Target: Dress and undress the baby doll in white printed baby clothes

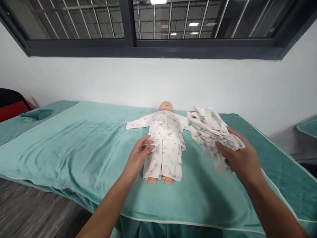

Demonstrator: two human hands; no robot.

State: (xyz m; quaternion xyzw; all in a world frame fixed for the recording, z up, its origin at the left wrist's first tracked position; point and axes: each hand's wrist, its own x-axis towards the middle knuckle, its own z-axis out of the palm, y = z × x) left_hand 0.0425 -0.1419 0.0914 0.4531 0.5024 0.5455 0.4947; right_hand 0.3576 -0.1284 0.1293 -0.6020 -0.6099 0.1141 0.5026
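A baby doll [165, 105] lies on its back on the green bed cover, head toward the wall and feet toward me. It wears a white printed long-sleeved top [166, 127] and matching trousers [172, 162]. My left hand [140, 153] is beside the trouser leg on the left, fingers loosely spread, holding nothing. To the right of the doll, my right hand [241, 158] grips a bundled white printed cloth [208, 127], raised above the bed. The cloth is partly blurred and covers the end of one sleeve. Its exact kind cannot be made out.
The bed [94, 142] has a wrinkled green cover with pale piping. Behind it is a white wall [158, 79] under a dark-framed window [158, 49] with bars. A red and black object [13, 105] stands at the far left. Grey floor [32, 205] shows at lower left.
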